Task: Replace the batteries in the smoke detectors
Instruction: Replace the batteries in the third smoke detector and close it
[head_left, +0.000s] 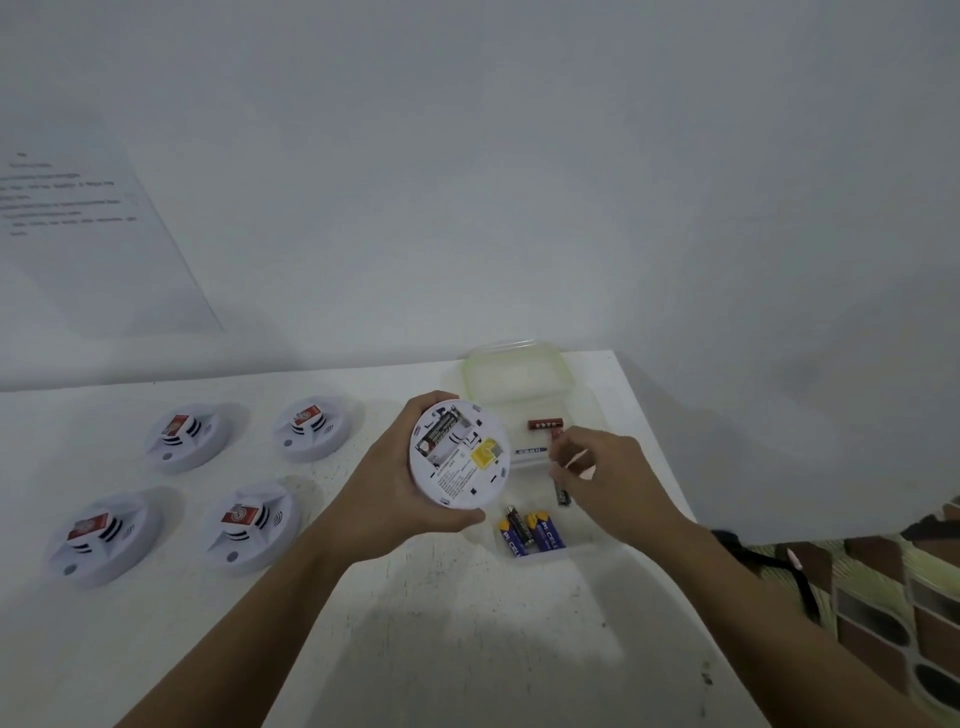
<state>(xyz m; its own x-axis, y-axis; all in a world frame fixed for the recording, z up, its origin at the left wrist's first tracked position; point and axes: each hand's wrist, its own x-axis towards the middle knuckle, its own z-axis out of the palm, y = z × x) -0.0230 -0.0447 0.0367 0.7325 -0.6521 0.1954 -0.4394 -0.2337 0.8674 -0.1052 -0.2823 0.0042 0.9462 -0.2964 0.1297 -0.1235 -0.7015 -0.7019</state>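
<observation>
The left hand (387, 483) wraps its fingers round a white smoke detector (460, 452), held above the table (467, 623) back side up, with one fitted battery (441, 431) in its open bay. The right hand (608, 478) pinches a dark battery (562, 494) between fingertips over a clear container (582, 543). In the container lie a red battery (545, 424) and blue-and-yellow batteries (543, 530); its lid (509, 374) sits behind. Four other detectors (189, 436) rest on the table to the left.
</observation>
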